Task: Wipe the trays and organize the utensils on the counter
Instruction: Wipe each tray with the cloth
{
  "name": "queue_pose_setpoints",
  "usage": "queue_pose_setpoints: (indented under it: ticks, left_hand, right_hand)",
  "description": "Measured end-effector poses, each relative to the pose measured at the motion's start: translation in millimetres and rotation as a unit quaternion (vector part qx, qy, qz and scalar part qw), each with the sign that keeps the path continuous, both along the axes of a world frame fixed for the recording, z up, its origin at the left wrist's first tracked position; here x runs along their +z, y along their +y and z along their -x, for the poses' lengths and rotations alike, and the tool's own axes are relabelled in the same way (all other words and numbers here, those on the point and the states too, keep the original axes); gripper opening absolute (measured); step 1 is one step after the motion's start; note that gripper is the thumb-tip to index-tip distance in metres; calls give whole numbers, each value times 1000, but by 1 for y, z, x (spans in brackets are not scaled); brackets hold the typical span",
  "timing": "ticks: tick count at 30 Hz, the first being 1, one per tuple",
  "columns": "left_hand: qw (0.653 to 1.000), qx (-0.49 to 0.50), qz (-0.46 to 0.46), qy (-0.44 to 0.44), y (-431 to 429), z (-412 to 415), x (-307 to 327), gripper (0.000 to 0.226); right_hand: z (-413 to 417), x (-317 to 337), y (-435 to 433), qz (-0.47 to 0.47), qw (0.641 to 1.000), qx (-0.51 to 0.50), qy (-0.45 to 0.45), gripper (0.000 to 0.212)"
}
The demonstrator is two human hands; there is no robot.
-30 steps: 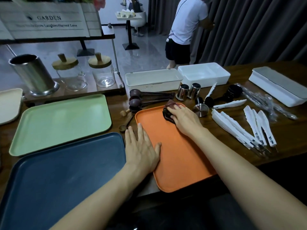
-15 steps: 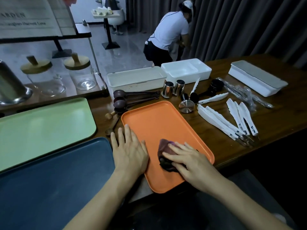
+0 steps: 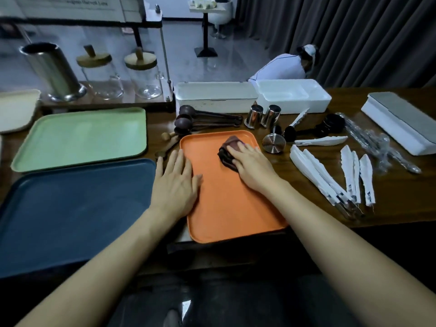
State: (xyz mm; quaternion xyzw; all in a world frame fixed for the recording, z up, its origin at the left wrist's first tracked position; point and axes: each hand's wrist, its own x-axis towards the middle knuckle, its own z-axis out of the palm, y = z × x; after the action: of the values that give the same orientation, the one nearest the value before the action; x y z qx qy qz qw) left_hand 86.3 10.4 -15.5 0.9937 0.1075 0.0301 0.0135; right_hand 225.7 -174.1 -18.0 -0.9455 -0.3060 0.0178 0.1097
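Far left of frame: green tray [image 3: 80, 138] above, blue tray [image 3: 70, 208] below, both flat on the worktop [image 3: 401, 197], nothing on them. Just right of those, my left hand [image 3: 175, 185] lies flat, fingers spread, palm on the worktop w/ the thumb over the left rim of the orange tray [image 3: 226, 204], bracing it. I'd keep that pressure on, since the tray's near end hangs past the worktop edge and could tip or slide.

Centre: right hand [image 3: 252, 166] presses down on the dark cloth [image 3: 227, 151] at the tray's upper right corner, fingers curled over it. Best approach imo: full-length overlapping strokes, flat cloth, get the rim and corners too.

Right of frame: wrapped utensils [image 3: 318, 175] lie loose in white sleeves, near the tray but not touching; dark spoons [image 3: 203, 120] sit just above it. Those get sorted after wiping.
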Motion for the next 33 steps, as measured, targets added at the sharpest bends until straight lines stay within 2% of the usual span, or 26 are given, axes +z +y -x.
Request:
queue_pose_setpoints:
  ticks: [2, 6, 10, 12, 18, 24, 29, 33]
  left_hand:
    - [1000, 0, 23, 8, -8, 17, 1, 77]
    - [990, -7, 132, 52, -22, 71, 2, 119]
    - [988, -7, 136, 71, -30, 90, 3, 141]
    - [988, -16, 132, 74, -27, 88, 5, 144]
    - [991, -42, 105, 69, -11, 77, 5, 134]
    - [983, -40, 146, 106, -12, 76, 13, 146]
    - [978, -51, 140, 144, -9, 72, 19, 151]
    - [980, -56, 145, 127, -11, 73, 18, 150]
  right_hand:
    - [-2, -1, -1, 3, 1000, 9, -1, 49]
    - [-3, -2, -1, 0, 1000, 20, -5, 49]
    - [-3, 0, -2, -6, 1000, 18, 1, 49]
    - [-3, -1, -1, -6, 1000, 18, 0, 49]
    - [-5, -5, 1, -7, 1000, 8, -4, 49]
    - [-9, 3, 22, 14, 1000, 16, -14, 48]
    - [-8, 13, 68, 5, 998, 59, 1, 51]
    - [19, 10, 87, 6, 988, 152, -10, 49]
